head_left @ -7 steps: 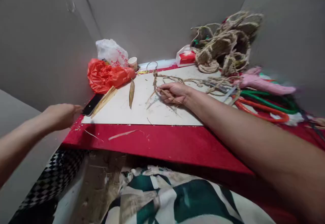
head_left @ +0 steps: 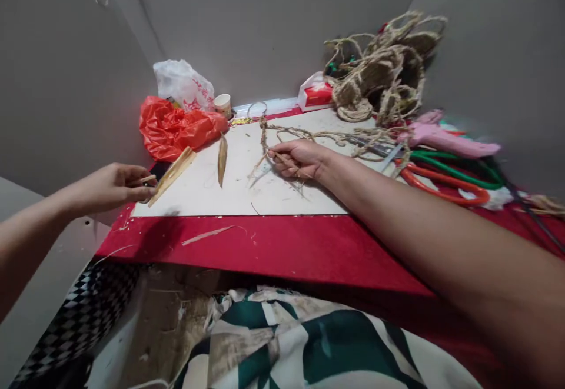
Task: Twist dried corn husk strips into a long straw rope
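Note:
Near the table's left edge is my left hand (head_left: 110, 190), closed with a short pale strip of dried leaf (head_left: 145, 180) between thumb and fingers. Its fingertips are beside a wider flat strip of dried leaf (head_left: 174, 172), over the corner of a dark phone (head_left: 163, 170). My right hand (head_left: 296, 159) rests low over the white board (head_left: 203, 198), its fingers wrapped round the loose ends of a braided straw cord (head_left: 263, 136). The cord runs up to a metal ring (head_left: 256, 110). A narrow brown dried leaf (head_left: 222, 161) lies between the two hands.
A red plastic bag (head_left: 176, 130), white bag (head_left: 179, 83) and paper cup (head_left: 223, 105) stand at the back left. Coiled straw rope (head_left: 379, 77) is heaped behind a pink glue gun (head_left: 445, 139), green-handled scissors (head_left: 468, 168) and an orange handle (head_left: 450, 195). Red cloth (head_left: 265, 248) covers the table's front.
My left hand has come a little to the right, and a pale strip now shows in its fingers. My right hand stays on the cord. The whole view has shifted slightly.

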`<state>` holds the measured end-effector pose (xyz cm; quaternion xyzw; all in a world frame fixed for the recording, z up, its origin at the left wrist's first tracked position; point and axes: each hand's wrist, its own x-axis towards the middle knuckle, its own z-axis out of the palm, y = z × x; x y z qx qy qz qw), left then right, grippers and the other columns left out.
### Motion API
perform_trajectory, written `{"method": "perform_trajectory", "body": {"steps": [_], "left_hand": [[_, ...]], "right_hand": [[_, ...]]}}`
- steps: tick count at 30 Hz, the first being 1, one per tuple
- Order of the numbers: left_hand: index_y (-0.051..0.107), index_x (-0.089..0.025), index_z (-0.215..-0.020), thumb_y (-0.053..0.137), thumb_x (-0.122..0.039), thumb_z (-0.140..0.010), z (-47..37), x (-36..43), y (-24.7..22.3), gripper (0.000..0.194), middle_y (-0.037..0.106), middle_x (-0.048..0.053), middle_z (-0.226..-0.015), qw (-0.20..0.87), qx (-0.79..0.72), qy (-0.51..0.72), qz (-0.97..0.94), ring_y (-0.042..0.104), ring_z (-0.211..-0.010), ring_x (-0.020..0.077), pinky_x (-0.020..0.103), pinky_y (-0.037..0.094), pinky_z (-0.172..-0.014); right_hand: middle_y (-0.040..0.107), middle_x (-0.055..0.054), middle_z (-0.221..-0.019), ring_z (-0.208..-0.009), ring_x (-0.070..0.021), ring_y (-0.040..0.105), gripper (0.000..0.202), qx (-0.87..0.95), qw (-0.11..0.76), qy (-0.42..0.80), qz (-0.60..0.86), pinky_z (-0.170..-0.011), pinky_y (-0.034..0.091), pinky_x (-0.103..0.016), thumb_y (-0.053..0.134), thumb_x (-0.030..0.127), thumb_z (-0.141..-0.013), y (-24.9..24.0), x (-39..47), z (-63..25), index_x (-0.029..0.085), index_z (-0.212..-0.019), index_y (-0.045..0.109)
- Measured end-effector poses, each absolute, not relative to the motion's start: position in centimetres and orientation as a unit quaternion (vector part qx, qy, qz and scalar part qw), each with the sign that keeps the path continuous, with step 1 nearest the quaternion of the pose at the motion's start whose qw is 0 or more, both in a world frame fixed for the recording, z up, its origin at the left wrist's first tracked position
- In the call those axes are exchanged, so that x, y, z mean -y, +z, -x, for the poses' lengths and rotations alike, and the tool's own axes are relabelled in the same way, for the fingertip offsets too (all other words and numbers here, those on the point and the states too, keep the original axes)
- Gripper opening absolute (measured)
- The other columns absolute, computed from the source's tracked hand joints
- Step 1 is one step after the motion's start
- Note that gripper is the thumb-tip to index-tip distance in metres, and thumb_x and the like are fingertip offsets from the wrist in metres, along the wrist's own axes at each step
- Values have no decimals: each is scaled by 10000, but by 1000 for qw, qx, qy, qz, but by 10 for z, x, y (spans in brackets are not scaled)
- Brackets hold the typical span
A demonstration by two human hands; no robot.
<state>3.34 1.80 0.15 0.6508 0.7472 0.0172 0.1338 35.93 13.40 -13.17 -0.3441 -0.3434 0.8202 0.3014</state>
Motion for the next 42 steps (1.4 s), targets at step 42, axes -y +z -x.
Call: {"method": "perform_trajectory", "body": {"steps": [42], "left_hand": [[575,-131,-671,692,-112,-673,-189,-138,-121,119,426,-49,-483,676,-438,323,-496,299,-383,12,171,117,-370]], "right_hand": [[211,95,-401,-358,-39,124,279,399,283,812,318,-305,156,-133,394,185,-921,-138,-145,-360,163,-644,417]]}}
